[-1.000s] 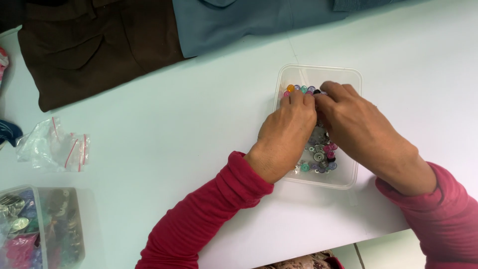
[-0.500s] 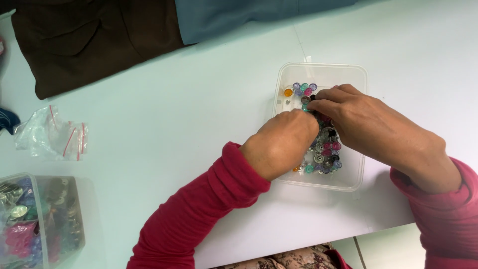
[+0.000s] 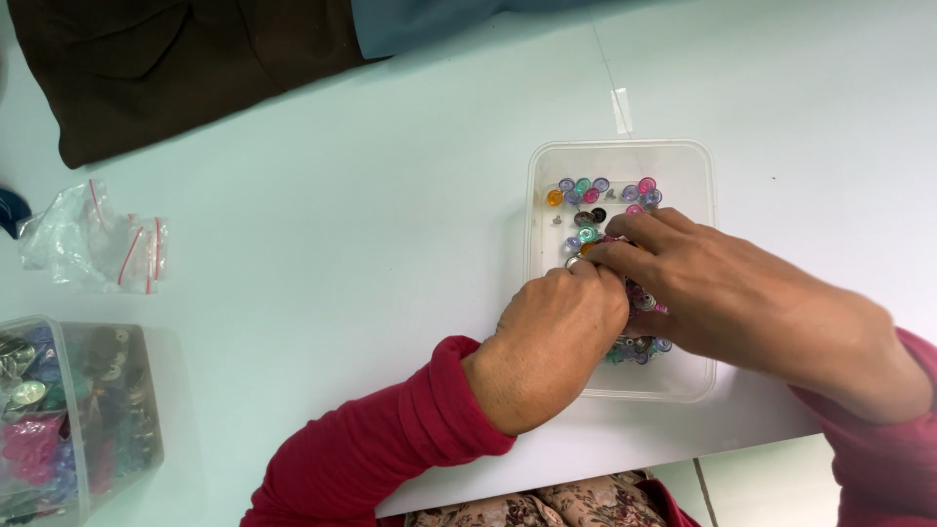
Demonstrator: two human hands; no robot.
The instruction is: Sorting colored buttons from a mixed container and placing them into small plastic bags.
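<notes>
A clear plastic tray (image 3: 695,161) on the white table (image 3: 371,224) holds many small coloured snap buttons (image 3: 590,189). Both of my hands reach into it from the near side. My left hand (image 3: 551,342) is curled, and its fingertips pinch a small silver snap button (image 3: 573,262) above the pile. My right hand (image 3: 742,303) lies across the tray with its fingers together, their tips meeting the left hand's fingertips. What the right fingertips hold is hidden. Both arms wear red sleeves (image 3: 381,454).
A dark brown garment (image 3: 185,68) and a grey-blue one (image 3: 429,24) lie along the far edge. At the left are crumpled clear zip bags (image 3: 93,239) and a clear box of mixed buttons (image 3: 68,420). The table's near edge runs just below the tray.
My hands have drawn back slightly toward the near side of the tray, uncovering more buttons at its far end. The fingertips stay together.
</notes>
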